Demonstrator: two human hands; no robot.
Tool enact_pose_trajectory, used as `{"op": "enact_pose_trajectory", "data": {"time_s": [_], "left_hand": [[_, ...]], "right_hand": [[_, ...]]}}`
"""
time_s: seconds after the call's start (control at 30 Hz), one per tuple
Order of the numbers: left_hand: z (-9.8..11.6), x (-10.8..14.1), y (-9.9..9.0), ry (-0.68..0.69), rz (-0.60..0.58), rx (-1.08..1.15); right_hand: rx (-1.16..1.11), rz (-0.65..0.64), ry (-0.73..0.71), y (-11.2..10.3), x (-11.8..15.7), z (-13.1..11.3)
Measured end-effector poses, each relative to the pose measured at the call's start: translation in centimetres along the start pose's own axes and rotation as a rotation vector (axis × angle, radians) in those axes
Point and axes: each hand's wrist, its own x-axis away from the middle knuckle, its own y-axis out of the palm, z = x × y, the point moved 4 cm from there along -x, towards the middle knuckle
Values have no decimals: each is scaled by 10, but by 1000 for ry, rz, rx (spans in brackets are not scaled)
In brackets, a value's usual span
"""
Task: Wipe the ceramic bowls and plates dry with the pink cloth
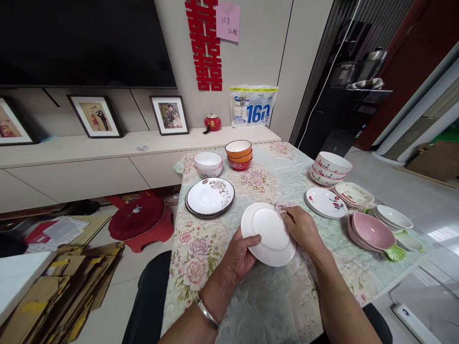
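A plain white plate (270, 229) is held over the table, tilted. My left hand (241, 255) grips its lower left edge, thumb on top and fingers beneath. At the plate's upper right edge, my right hand (299, 227) pinches a pale pinkish cloth (281, 206) against the rim. Left of the plate lies a stack of dark-rimmed floral plates (210, 197). To the right sits a stack of white plates with red flowers (325, 201).
On the flowered tablecloth (201, 243) stand white bowls (208, 164), orange and red bowls (239, 154), red-patterned bowls (330, 167), square dishes (354, 193), pink bowls (373, 231) and leaf-trimmed white bowls (392, 217). A red stool (138, 217) and flattened cardboard (53, 296) are at left.
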Motion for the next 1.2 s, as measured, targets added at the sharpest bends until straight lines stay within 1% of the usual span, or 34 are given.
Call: {"op": "enact_pose_trajectory", "data": {"time_s": [0.1,0.17,0.27,0.33,0.4,0.43,0.47,0.53,0.6,0.67,0.73,0.77,0.8,0.83,0.9,1.0,1.03,1.07,1.1,1.13,1.2], "left_hand": [[-4,3,5,-70,-66,6],[-6,4,8,-119,-110,0],[-8,5,9,-136,-127,-12],[-9,4,7,-132,-102,-16],[-10,4,5,-137,-74,-18],[-10,4,4,-141,-65,-21],[-10,4,4,-146,-65,-23],[-10,4,6,-147,-74,-28],[-9,5,8,-145,-96,-25],[-8,5,9,-146,-115,-23],[-7,5,8,-153,-120,-30],[-7,5,7,-153,-113,-36],[-7,5,6,-148,-102,-41],[-7,4,5,-139,-89,-45],[-7,3,3,-122,-60,-55],[-8,3,2,-128,-61,-85],[-8,2,2,-131,-68,-94],[-8,3,3,-131,-75,-96],[-8,3,3,-125,-76,-93],[-7,3,3,-117,-65,-88],[-5,3,3,-97,-33,-71]], "right_hand": [[-53,59,-39,-3,-1,-6],[-98,57,-132,-5,1,-21],[-183,-16,-308,-8,11,-58],[-251,-115,-430,-10,20,-83],[-297,-207,-531,-9,27,-99],[-313,-234,-557,-9,28,-102],[-324,-239,-558,-8,27,-100],[-327,-191,-495,-5,20,-86],[-272,-101,-345,-1,9,-60],[-186,-69,-191,3,1,-34],[-66,-66,-70,4,-2,-17],[-10,-58,-35,3,-1,-14],[28,-45,-28,2,0,-15],[39,-33,-52,0,2,-21],[-14,-27,-176,-4,9,-42],[-147,-127,-424,-3,19,-79],[-169,-169,-483,-2,21,-86],[-181,-191,-512,-1,22,-90],[-184,-194,-507,0,21,-89],[-177,-180,-469,0,19,-84],[-126,-123,-328,0,13,-65]]}}
